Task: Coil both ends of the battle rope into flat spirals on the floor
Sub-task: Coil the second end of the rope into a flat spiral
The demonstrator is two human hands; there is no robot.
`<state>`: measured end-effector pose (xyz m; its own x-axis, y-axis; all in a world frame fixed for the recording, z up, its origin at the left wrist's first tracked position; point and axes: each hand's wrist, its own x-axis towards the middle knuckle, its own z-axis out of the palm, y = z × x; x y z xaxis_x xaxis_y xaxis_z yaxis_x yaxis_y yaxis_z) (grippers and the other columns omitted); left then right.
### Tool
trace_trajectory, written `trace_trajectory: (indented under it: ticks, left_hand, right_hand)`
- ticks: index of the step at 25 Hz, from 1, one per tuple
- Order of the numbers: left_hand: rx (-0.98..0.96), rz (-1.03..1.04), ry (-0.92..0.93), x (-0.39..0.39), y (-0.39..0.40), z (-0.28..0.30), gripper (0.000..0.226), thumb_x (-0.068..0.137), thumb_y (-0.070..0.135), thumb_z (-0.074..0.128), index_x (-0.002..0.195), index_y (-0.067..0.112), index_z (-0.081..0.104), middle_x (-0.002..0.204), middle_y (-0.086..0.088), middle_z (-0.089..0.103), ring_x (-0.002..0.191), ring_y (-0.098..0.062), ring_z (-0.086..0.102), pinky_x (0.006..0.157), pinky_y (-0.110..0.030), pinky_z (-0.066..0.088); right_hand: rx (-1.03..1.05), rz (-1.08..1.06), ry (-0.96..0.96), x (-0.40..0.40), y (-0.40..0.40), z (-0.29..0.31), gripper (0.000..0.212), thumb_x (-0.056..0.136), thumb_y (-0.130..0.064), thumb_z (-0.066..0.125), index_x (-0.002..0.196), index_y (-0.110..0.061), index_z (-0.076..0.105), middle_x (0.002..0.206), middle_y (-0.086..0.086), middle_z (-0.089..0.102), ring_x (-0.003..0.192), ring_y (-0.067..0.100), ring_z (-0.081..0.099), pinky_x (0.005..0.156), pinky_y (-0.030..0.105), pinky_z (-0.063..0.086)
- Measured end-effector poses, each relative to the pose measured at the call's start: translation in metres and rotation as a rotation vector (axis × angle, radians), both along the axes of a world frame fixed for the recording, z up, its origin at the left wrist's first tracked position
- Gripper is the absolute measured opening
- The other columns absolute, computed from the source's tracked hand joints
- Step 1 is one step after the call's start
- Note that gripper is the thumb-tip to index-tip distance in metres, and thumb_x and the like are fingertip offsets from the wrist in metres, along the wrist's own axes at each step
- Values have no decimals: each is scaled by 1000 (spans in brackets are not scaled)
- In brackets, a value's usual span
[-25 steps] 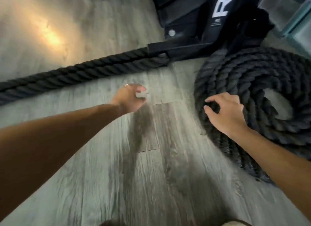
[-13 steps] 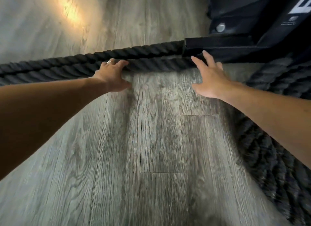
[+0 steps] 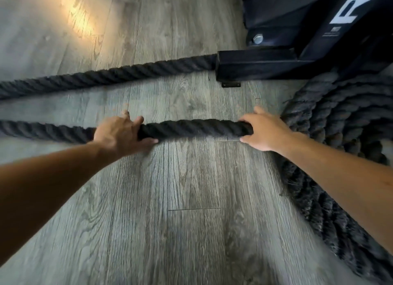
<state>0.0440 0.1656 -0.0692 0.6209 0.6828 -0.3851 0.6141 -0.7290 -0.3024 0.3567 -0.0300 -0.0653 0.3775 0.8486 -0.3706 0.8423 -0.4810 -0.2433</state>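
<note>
**Inspector:** Head view. Report the hands.

**Assistant:** The left hand (image 3: 119, 132) sits left of centre, its fingers (image 3: 138, 121) wrapped over the top of the battle rope (image 3: 191, 128) and its thumb under it. It is grasping the rope. The right hand (image 3: 264, 131) sits right of centre, fingers curled over the same stretch with the thumb below, also grasping it.

**Inspector:** Location of the rope?

**Assistant:** The held stretch runs level across the middle of the frame between the two hands and continues to the left edge. Whether it touches the floor between the hands I cannot tell; a shadow lies beneath it. A second run (image 3: 106, 77) lies on the floor higher up, crossing from the left edge to the black steel rack base (image 3: 255, 66) in the upper right. It meets the end of the base.

**Inspector:** Any coiled portion?

**Assistant:** Yes. A coil (image 3: 331, 123) of several turns lies on the floor along the right side of the frame, just beside the right hand and partly behind the right forearm. Its lower part is blurred.

**Inspector:** Surface?

**Assistant:** Grey wood-grain plank floor (image 3: 191, 231), with a warm patch of light in the upper left. A bolt (image 3: 257, 39) shows on the rack, and white lettering, cut off, at the upper right.
</note>
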Motion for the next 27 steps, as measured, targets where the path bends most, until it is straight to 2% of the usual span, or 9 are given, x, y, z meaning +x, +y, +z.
trace_trajectory:
  ticks: [3, 6, 9, 12, 15, 19, 22, 24, 27]
  left_hand:
    - [-20, 69, -76, -24, -57, 0, 89, 73, 94, 3, 100, 23, 49, 80, 1, 55, 54, -11, 54, 43, -27, 46]
    - [-103, 92, -97, -35, -119, 3, 86, 70, 94, -3, 82, 27, 49, 64, 6, 59, 52, -10, 56, 46, -26, 42]
    - [-193, 87, -151, -26, -193, 0, 88, 77, 91, 3, 88, 26, 60, 79, 2, 69, 70, -20, 66, 59, -32, 47]
    - [-270, 68, -171, -8, -262, -2, 78, 85, 85, 6, 87, 26, 58, 89, -4, 72, 84, -27, 70, 60, -34, 39]
    - [-403, 78, -272, 4, -309, 4, 67, 95, 74, 16, 98, 24, 61, 99, -8, 71, 94, -31, 68, 66, -35, 39]
    - [-323, 75, -489, -10, -302, 17, 53, 97, 67, 33, 127, 26, 49, 117, -6, 61, 104, -28, 63, 81, -39, 53]
    - [-124, -58, -437, -24, -263, 23, 73, 89, 69, 47, 148, 28, 31, 139, -7, 46, 125, -29, 47, 96, -45, 50]
    - [-221, -57, -312, -31, -242, 19, 74, 88, 71, 51, 145, 25, 43, 136, -5, 54, 125, -28, 50, 98, -42, 48]
    - [-342, -50, -189, -39, -234, 0, 59, 92, 68, 49, 125, 19, 59, 112, -5, 66, 104, -25, 64, 87, -38, 52]
  right_hand:
    - [172, -78, -2, -31, -30, -3, 52, 93, -33, 67, 142, -28, 53, 130, -2, 42, 91, 20, 58, 74, 30, 46]
    - [274, -316, 231, -75, -47, -7, 68, 94, -57, 59, 151, -23, 44, 146, 1, 41, 103, 18, 62, 77, 20, 48]
    - [163, -502, 561, -115, -58, -15, 99, 80, -78, 60, 157, -25, 29, 149, 5, 50, 130, 26, 53, 104, 37, 45]
    - [123, -508, 587, -139, -78, -24, 112, 73, -59, 80, 160, -24, 19, 156, 4, 42, 139, 28, 45, 108, 35, 40]
    - [135, -548, 452, -134, -121, -26, 95, 81, -23, 75, 160, -29, 23, 153, 11, 40, 133, 31, 48, 100, 32, 44]
    - [43, -293, 409, -131, -173, -21, 95, 86, 0, 61, 156, -52, 24, 148, 2, 34, 125, 29, 53, 93, 34, 52]
    - [-32, 40, 390, -160, -176, -19, 98, 86, 8, 57, 150, -60, 28, 143, 3, 35, 131, 32, 44, 96, 38, 51]
    - [-16, 194, 331, -175, -166, -20, 97, 85, 8, 56, 150, -58, 30, 138, 0, 38, 130, 29, 39, 100, 40, 46]
    - [57, 234, 190, -181, -163, -16, 89, 85, -1, 62, 152, -51, 32, 132, -6, 39, 120, 21, 37, 105, 43, 39]
